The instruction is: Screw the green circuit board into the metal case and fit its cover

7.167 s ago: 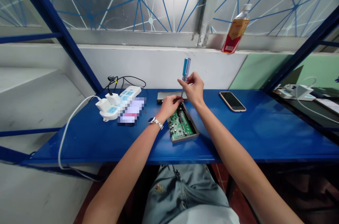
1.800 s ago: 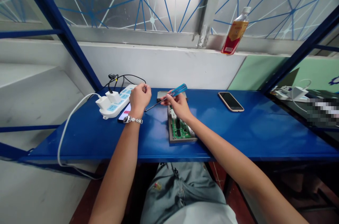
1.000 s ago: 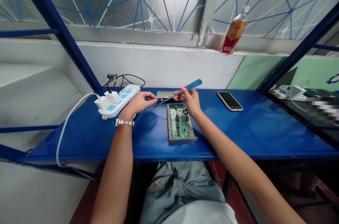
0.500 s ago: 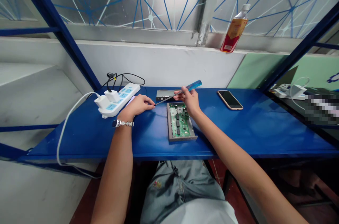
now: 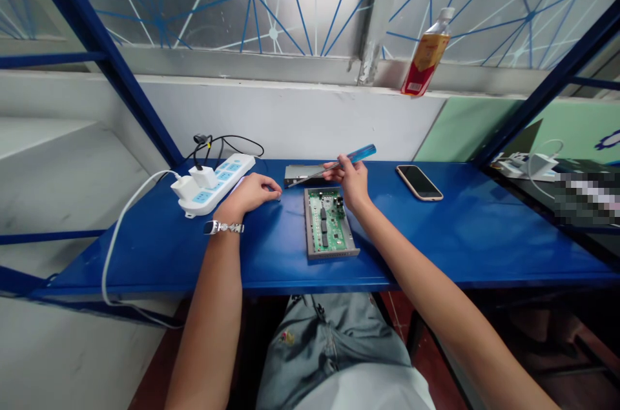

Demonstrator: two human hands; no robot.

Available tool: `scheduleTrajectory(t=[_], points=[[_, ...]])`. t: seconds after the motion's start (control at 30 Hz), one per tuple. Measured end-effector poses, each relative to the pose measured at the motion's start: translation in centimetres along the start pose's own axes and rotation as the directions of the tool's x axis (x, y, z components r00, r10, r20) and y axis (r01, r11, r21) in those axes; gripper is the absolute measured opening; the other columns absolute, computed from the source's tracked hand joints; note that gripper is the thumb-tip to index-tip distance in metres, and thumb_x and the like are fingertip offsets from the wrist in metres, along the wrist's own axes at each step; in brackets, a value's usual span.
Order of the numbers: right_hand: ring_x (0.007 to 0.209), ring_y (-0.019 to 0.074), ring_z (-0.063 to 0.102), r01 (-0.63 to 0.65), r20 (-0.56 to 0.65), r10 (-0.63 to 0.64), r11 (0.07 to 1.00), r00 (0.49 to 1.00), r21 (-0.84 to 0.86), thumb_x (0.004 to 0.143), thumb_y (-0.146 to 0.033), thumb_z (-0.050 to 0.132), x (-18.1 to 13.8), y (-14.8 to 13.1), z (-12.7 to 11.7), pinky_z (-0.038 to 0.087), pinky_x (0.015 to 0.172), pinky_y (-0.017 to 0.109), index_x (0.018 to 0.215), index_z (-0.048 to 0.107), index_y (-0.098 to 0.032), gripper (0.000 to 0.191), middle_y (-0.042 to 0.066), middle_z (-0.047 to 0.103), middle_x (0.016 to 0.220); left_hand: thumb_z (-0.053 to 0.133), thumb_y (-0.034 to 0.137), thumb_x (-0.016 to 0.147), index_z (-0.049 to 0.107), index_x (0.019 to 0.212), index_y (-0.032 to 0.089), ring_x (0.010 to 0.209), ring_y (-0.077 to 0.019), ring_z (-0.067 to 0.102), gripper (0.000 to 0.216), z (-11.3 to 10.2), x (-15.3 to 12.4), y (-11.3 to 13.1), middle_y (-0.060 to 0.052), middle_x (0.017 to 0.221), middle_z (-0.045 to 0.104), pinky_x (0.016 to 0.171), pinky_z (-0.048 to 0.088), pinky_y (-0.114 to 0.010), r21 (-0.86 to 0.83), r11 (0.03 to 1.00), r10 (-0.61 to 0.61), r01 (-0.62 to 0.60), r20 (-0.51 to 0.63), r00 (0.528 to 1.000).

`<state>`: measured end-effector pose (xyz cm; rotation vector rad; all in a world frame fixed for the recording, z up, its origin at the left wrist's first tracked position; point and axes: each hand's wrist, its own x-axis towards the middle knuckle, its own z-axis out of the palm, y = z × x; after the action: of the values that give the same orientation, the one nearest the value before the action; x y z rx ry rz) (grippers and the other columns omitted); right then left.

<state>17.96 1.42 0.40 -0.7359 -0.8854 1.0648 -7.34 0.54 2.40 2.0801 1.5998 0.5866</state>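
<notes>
My right hand [image 5: 352,181] is closed around a screwdriver [image 5: 362,152] with a translucent blue handle. Its long thin shaft slants down to the left, the tip a little apart from my left fingertips. Thumb and fingers of my left hand [image 5: 254,194] are pinched together over the table; a tiny shiny bit shows just under them, too small to name. Between and below the hands lies an open metal case [image 5: 309,235] with a green circuit board [image 5: 332,226] inside. Behind it rests a flat metal cover [image 5: 300,172], partly hidden by the screwdriver and right hand.
A white power strip [image 5: 197,205] with plugs and cables lies left of my left hand. To the right is a phone [image 5: 419,183] on the blue table [image 5: 465,242]. A bottle [image 5: 426,61] stands on the ledge behind. White chargers [image 5: 540,168] sit at the far right.
The screwdriver has drawn back up and right, its tip leaving my left fingertips. My left hand stays nearly in place, still pinched.
</notes>
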Motion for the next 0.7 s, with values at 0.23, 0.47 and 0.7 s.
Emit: scheduleTrajectory(t=[0.23, 0.47, 0.7], points=[[0.054, 0.0149, 0.071, 0.102, -0.012, -0.103, 0.995, 0.995, -0.02, 0.09, -0.047, 0.069, 0.1, -0.5, -0.1, 0.058, 0.053, 0.025, 0.089, 0.05, -0.023, 0.031, 0.002, 0.077, 0.072, 0.071, 0.037, 0.075, 0.078, 0.091, 0.018, 0.085, -0.0238, 0.073, 0.026, 1.1, 0.5, 0.7, -0.009, 0.088, 0.079, 0.079, 0.057, -0.034, -0.203, 0.973, 0.102, -0.105, -0.028, 0.994], [0.053, 0.0134, 0.069, 0.156, -0.022, -0.157, 0.987, 0.987, -0.044, 0.088, -0.051, 0.071, 0.2, -1.0, -0.4, 0.057, 0.054, 0.024, 0.089, 0.05, -0.023, 0.035, 0.002, 0.077, 0.071, 0.074, 0.037, 0.08, 0.079, 0.096, 0.017, 0.089, -0.0231, 0.074, 0.026, 1.6, 0.6, 1.1, -0.009, 0.092, 0.079, 0.086, 0.059, -0.037, -0.273, 0.953, 0.119, -0.131, -0.06, 0.991], [0.053, 0.0129, 0.069, 0.152, -0.031, -0.155, 0.986, 0.987, -0.063, 0.089, -0.051, 0.069, 0.3, -1.1, -0.6, 0.056, 0.054, 0.024, 0.091, 0.049, -0.023, 0.034, 0.002, 0.076, 0.072, 0.075, 0.033, 0.08, 0.078, 0.094, 0.016, 0.089, -0.0233, 0.075, 0.022, 1.7, 0.6, 1.5, -0.009, 0.091, 0.08, 0.088, 0.06, -0.038, -0.286, 0.948, 0.123, -0.137, -0.067, 0.99]])
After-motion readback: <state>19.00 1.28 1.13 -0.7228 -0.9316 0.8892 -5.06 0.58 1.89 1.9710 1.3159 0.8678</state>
